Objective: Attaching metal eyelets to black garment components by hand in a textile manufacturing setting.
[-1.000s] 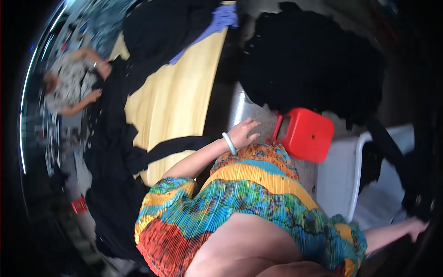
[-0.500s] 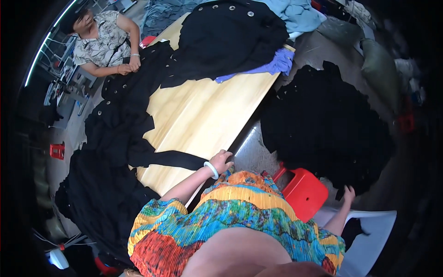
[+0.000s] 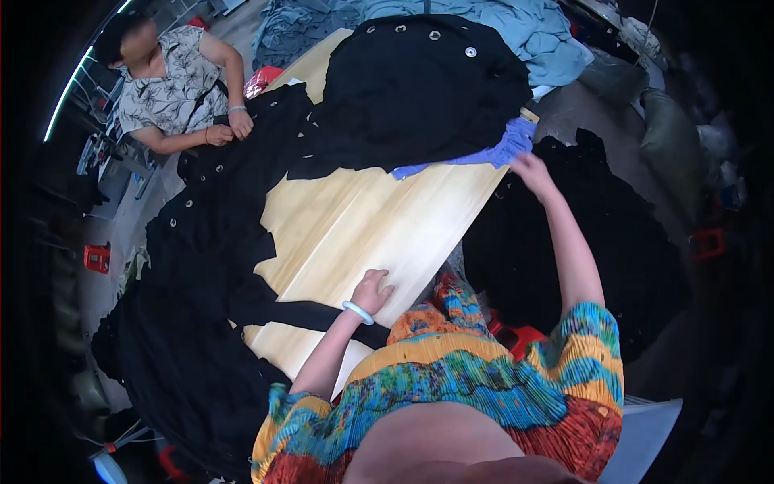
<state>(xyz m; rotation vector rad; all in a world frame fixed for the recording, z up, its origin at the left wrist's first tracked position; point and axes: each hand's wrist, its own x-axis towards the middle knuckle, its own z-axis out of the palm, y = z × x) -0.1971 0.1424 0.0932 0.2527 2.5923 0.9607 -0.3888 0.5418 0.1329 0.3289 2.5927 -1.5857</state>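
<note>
My left hand [image 3: 373, 292] rests on the bare pale wooden tabletop [image 3: 387, 218], fingers apart, with a bracelet at the wrist and nothing in it. Just below it, a black cloth strip [image 3: 314, 315] runs across the wood. My right hand [image 3: 532, 171] is stretched out to the table's far right corner, beside a purple-blue cloth [image 3: 492, 155]. Its fingers are blurred, and whether they touch that cloth cannot be made out. A large black cloth pile [image 3: 423, 89] with round metal pieces lies on the table's far end.
More black cloth [image 3: 201, 282] hangs over the left side. Another black heap [image 3: 564, 234] lies right of the table. A red stool [image 3: 516, 335] stands by my lap, partly hidden. A co-worker [image 3: 185, 89] is at the far left, hands on black cloth. Light blue cloth [image 3: 484, 24] is piled behind.
My right hand has left the black cloth at the lower right and swung up to the table's far corner. My left hand has shifted from the table edge onto the wood.
</note>
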